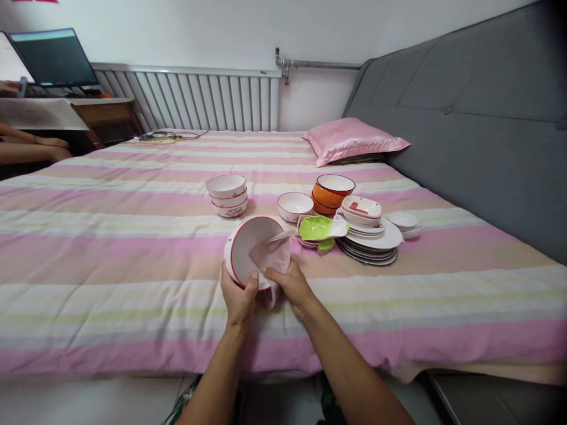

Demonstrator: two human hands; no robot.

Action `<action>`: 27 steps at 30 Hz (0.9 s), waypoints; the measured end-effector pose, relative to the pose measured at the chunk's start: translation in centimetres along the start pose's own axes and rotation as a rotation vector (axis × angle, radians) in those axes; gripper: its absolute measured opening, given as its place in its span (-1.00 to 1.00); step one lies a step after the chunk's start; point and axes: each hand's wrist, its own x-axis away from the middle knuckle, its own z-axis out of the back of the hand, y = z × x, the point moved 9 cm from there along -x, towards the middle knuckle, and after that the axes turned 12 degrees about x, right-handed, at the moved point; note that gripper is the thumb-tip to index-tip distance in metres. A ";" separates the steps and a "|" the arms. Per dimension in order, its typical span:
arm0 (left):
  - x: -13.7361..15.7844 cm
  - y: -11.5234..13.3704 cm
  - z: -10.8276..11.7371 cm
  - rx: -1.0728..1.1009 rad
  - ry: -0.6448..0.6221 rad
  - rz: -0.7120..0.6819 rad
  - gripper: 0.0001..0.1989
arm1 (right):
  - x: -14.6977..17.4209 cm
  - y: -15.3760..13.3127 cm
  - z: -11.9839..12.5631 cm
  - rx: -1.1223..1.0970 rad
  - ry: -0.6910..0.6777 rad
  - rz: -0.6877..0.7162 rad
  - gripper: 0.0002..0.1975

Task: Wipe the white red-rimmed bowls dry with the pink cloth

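A white bowl (243,248) with a red rim is tilted toward me above the near part of the bed. My left hand (239,298) grips its lower left edge, thumb over the rim. My right hand (295,289) pinches a pale pink cloth (272,254), which lies over the bowl's right rim and partly inside it. Just beyond stand a stack of white bowls (228,198) and a single red-rimmed bowl (295,205). To the right, green leaf-shaped dishes (316,227) rest beside a stack of plates (367,251).
Orange bowls (325,198) stand behind the plates, with small white dishes (405,223) to their right. A pink pillow (352,139) lies near the grey headboard (465,118). Cables (170,137) lie at the bed's far edge. Another person's arm (33,144) shows at the left, below a monitor (53,58).
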 end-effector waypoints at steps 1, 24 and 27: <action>0.0 0.0 0.0 -0.006 0.001 0.009 -0.37 | 0.0 0.1 0.0 0.016 0.004 -0.002 -0.52; 0.7 3.1 -0.9 -0.066 0.013 -0.062 -0.39 | 1.0 -1.3 -1.0 -0.018 -0.045 0.023 -0.56; 0.8 3.4 -0.8 -0.070 0.022 -0.087 -0.38 | 1.1 -0.9 -0.9 0.019 -0.033 -0.039 -0.63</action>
